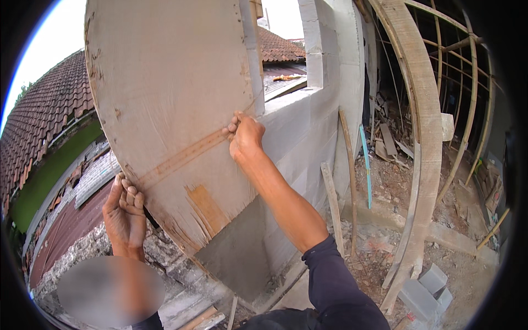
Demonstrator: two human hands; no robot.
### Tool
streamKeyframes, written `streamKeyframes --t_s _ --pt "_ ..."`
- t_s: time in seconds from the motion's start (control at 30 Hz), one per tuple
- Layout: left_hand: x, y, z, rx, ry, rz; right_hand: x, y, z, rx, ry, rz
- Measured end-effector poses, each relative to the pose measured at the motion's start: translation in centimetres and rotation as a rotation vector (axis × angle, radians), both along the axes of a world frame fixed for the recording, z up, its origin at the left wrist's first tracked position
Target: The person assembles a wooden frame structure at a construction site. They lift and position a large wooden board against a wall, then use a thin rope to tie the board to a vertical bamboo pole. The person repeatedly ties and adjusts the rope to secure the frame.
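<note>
Your dark cloth sleeve (338, 280) fills the lower centre-right of the frame. Beyond it, your left hand (126, 215) is at the board's rough edge, left of centre, fingers curled with the thumb near them; I can't tell whether they pinch anything. Your right hand (247, 137), near the middle, has its fingers bent in against the board's face, tips close together; what they hold, if anything, can't be made out.

The board (170, 82) fills the upper centre-left: a tall, pale wooden sheet, nicked along its sides, splintered at its lower end around an orange-brown patch. A brown band slants across it between your hands. At lower right lie smooth grey blocks (421, 297), near a long, grainy plank (421, 181). Behind the board stands a wall (294, 124) of pale, flat-faced blocks. Farther off are crumbly rubble (388, 143), thin round poles (470, 110) at upper right, and a ridged brown tile roof (47, 104) at upper left.
</note>
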State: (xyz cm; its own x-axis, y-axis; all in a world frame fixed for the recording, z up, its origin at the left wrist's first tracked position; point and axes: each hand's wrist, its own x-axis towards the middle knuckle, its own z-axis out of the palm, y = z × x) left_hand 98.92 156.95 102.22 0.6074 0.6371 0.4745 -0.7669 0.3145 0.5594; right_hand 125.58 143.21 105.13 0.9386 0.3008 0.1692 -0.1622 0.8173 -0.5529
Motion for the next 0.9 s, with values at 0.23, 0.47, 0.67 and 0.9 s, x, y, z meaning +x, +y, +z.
streamKeyframes --t_s 0.23,0.47,0.67,0.9 --pt "-0.3 0.3 0.0 0.027 0.052 0.021 0.8 -4.6 -1.1 0.083 -0.016 -0.005" --pt "-0.6 -0.5 0.0 0.021 0.129 0.049 4.3 -7.0 -3.4 -0.481 -0.365 -0.121" --pt "-2.5 0.7 0.8 0.098 0.167 -0.002 5.2 -8.0 -5.6 -1.045 -0.870 -0.814" --pt "-1.3 -0.2 0.7 -0.031 0.099 -0.184 3.2 -9.3 -3.4 -1.329 -1.044 -1.032"
